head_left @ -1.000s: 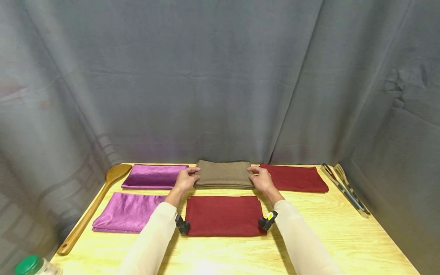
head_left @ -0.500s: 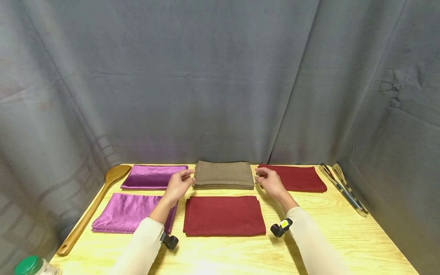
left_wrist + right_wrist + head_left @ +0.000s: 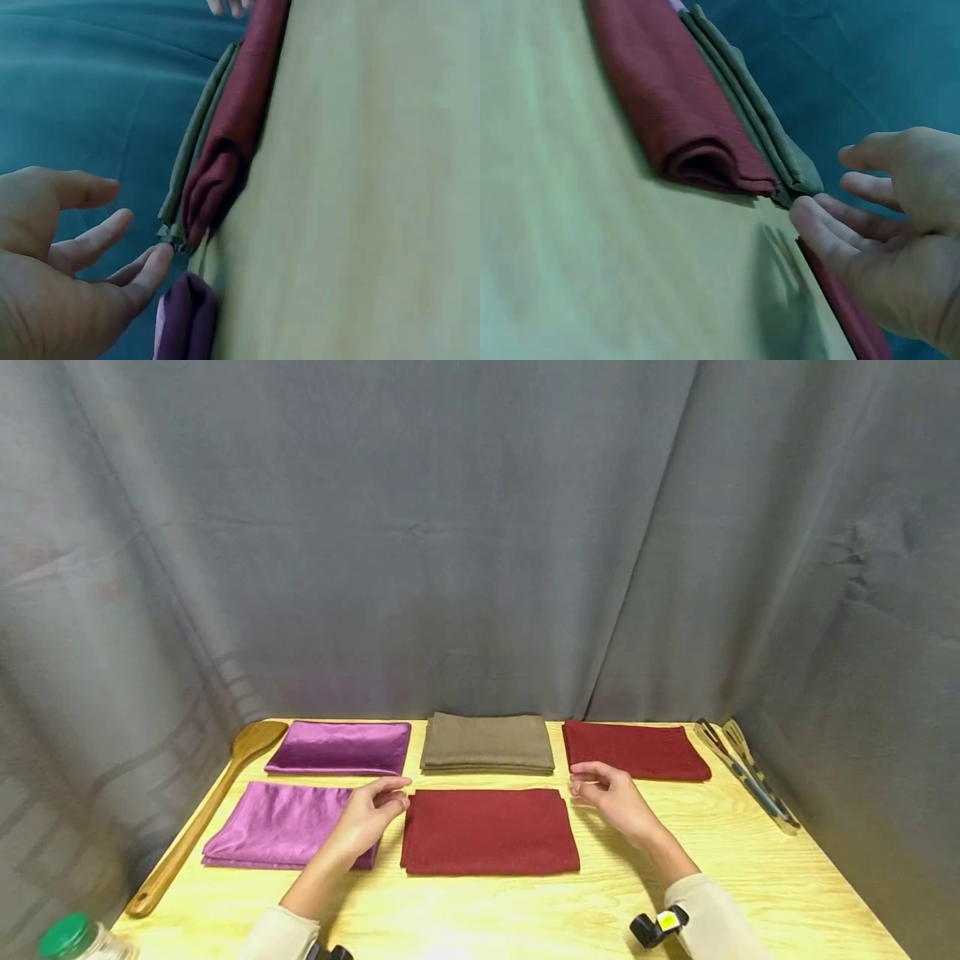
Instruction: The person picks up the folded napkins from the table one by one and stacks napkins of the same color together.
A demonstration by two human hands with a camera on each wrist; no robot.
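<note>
My left hand (image 3: 367,817) hovers over the right end of the near purple cloth (image 3: 277,822), its fingers loosely bent beside the left edge of a folded dark red cloth (image 3: 491,831). Nothing is between the fingers of the left hand (image 3: 82,277) in the left wrist view. My right hand (image 3: 618,806) hangs off that red cloth's far right corner, also holding nothing. In the right wrist view the right hand (image 3: 900,240) has its fingers parted and slightly curved. Behind the red cloth lies a folded brown cloth (image 3: 487,743), its layers stacked squarely.
A second purple cloth (image 3: 341,747) and another dark red cloth (image 3: 633,750) flank the brown one in the back row. A wooden spatula (image 3: 191,827) lies along the left edge, tongs (image 3: 750,777) along the right. A green-lidded jar (image 3: 71,937) stands front left; grey curtain (image 3: 450,543) encloses the table.
Both hands have left the sides of the brown cloth, drawn back toward the person and moved apart, now level with the near red cloth's far edge. The cloths stay in place.
</note>
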